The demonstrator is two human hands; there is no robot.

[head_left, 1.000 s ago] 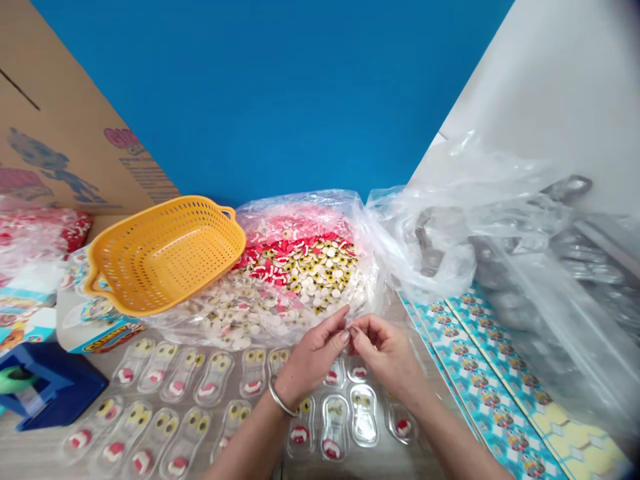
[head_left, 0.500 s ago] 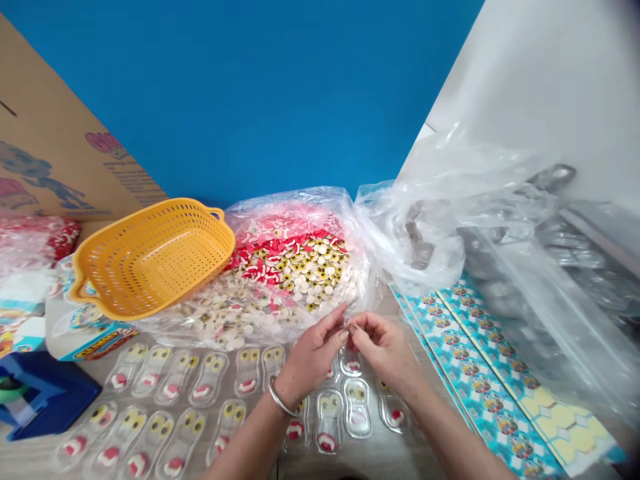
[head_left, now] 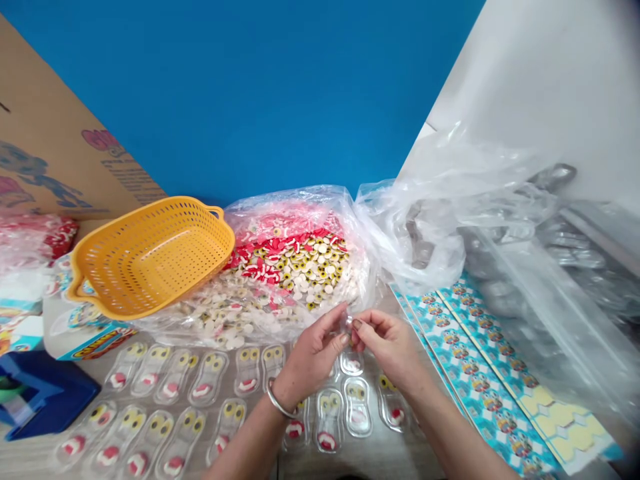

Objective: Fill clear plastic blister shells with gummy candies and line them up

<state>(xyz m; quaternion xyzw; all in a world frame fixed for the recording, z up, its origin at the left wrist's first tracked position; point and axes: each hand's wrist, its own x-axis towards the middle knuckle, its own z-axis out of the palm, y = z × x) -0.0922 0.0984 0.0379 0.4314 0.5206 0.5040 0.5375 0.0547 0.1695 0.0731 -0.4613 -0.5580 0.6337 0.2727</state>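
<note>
My left hand, a bangle on its wrist, pinches a small clear plastic piece upright between thumb and fingers. Opposite it, my right hand has thumb and forefinger pressed together against the piece's right side; whatever lies between those fingertips is too small to make out. Both hands hover just above rows of clear plastic blister shells, most holding candy eyes and red-and-white candy teeth. One shell under the right hand looks paler than its neighbours. Behind the hands lies an open clear bag of loose candy eyes and teeth.
A yellow perforated basket stands at the left, near a cardboard box. At the front left is a blue tape dispenser. On the right are printed card sheets and plastic bags of clear shells.
My right fingertips have drawn slightly right, away from the left ones, and the clear piece between the hands now shows more. The left hand has barely moved.
</note>
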